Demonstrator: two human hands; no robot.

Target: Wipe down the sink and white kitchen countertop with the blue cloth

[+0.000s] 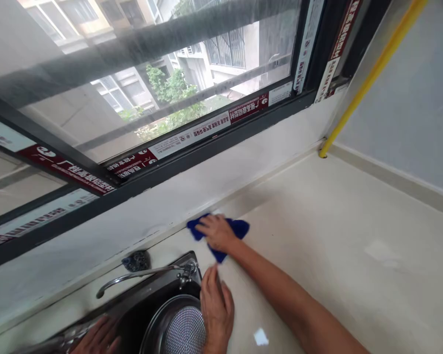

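Note:
My right hand (217, 231) lies on a blue cloth (239, 227) and presses it down on the cream countertop (335, 236), close to the low ledge under the window. Its fingers are curled over the cloth. My left hand (216, 307) rests flat, fingers stretched out, on the counter at the right rim of the dark sink (133, 305); it holds nothing. A round pan with a metal mesh insert (179, 329) sits in the sink just left of that hand.
A chrome tap (143, 275) reaches left over the sink. A dark scrubber (136, 260) lies behind it. Another hand (98, 338) shows at the bottom left edge. A yellow pipe (372, 73) rises from the counter's far right corner beside the window frame (214, 140).

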